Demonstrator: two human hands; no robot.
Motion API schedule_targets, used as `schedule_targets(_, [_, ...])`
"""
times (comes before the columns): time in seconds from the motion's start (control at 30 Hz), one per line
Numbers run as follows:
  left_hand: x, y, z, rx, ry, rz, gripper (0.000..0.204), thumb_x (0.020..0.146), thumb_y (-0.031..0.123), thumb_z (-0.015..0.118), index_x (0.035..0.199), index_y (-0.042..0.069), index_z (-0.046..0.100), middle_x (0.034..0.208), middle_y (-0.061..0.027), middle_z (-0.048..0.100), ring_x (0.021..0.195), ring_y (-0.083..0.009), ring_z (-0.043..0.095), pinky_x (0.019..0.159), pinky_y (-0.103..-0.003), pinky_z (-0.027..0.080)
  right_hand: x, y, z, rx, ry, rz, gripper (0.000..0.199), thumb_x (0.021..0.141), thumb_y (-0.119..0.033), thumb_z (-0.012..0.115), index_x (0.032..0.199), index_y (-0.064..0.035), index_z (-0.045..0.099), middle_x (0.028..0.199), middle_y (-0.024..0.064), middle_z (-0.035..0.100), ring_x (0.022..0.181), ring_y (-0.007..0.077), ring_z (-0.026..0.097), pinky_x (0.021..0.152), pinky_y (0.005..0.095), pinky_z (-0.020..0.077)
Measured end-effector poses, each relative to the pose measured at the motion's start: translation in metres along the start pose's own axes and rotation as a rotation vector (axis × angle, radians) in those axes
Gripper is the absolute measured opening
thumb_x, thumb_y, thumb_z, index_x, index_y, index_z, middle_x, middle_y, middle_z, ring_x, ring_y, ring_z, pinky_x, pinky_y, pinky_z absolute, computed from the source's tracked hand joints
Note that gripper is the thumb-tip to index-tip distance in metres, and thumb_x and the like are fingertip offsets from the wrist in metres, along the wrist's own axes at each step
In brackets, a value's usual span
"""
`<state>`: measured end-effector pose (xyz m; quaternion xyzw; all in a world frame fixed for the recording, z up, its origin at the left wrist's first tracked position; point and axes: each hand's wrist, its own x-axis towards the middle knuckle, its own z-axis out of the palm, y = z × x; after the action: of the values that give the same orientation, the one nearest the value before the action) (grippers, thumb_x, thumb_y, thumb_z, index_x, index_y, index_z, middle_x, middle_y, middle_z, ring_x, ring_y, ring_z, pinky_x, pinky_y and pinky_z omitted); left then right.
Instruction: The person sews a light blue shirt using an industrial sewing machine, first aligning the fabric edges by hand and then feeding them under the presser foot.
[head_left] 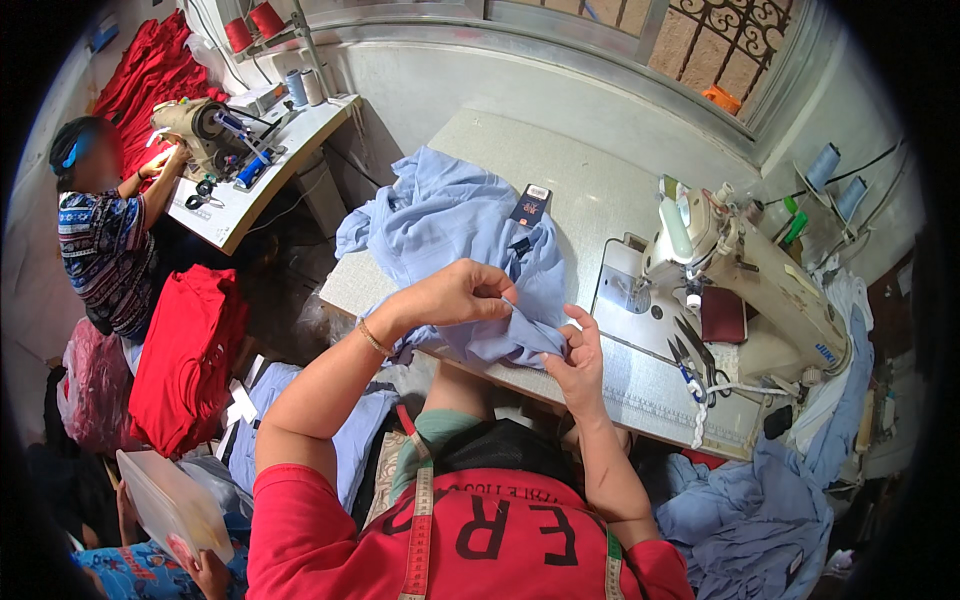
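Note:
A light blue garment (440,215) lies rumpled over the left half of the sewing table, its near part hanging toward the table's front edge. My left hand (475,292) pinches a fold of it between thumb and fingers. Close by on the right, my right hand (575,355) grips the same cloth between thumb and forefinger, the other fingers curled. The cloth between both hands is slightly lifted. On the garment rests a dark tag (531,205) with a white label.
A sewing machine (720,250) stands right of my hands, with scissors (697,355) beside it. More blue cloth (745,520) is heaped at lower right. At left, a person (105,225) works at another sewing machine (197,130). A second person's hand (210,575) holds a clear plastic container (165,495).

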<state>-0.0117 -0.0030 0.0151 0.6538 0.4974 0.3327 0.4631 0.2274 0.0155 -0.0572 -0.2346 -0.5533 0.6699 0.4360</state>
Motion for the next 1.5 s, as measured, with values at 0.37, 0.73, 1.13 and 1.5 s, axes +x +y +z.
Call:
schedule_targets(0.37, [-0.003,0.004,0.012,0.159,0.196,0.197,0.035,0.087,0.015,0.071,0.118,0.006,0.059,0.113,-0.0089,0.058,0.078,-0.0088,0.051,0.073,-0.025,0.047,0.007,-0.009,0.003,0.012,0.037,0.012,0.069,0.078,0.011,0.058,0.14,-0.0059,0.033,0.106,0.0064,0.059,0.093,0.0097,0.057,0.083,0.0221,0.0435])
schedule_targets(0.73, [-0.038,0.031,0.094,0.761,0.257,0.733,0.045,0.068,0.001,0.07,0.111,0.002,0.059,0.089,-0.0089,0.059,0.076,-0.0249,0.059,0.066,-0.036,0.048,0.012,-0.009,-0.005,0.169,0.144,-0.083,0.069,0.078,0.013,0.054,0.14,-0.0051,0.03,0.113,0.0094,0.06,0.097,0.0127,0.059,0.084,0.0251,0.0482])
schedule_targets(1.13, [0.0,0.0,0.113,0.842,0.463,0.487,0.062,0.069,0.01,0.071,0.127,0.01,0.048,0.125,-0.0121,0.05,0.113,-0.0339,0.048,0.098,-0.048,0.035,0.007,-0.003,-0.013,0.171,0.17,-0.043,0.068,0.079,0.014,0.051,0.14,-0.0062,0.03,0.113,0.0098,0.058,0.097,0.0134,0.059,0.086,0.0254,0.0486])
schedule_targets(1.5, [0.021,0.014,0.083,0.66,0.295,0.465,0.041,0.077,-0.005,0.063,0.117,0.003,0.056,0.104,-0.0197,0.059,0.09,-0.0395,0.061,0.073,-0.042,0.051,0.016,0.01,-0.012,0.128,0.111,-0.181,0.074,0.071,0.013,0.053,0.14,-0.0052,0.035,0.097,0.0025,0.051,0.088,0.0116,0.051,0.079,0.0235,0.0437])
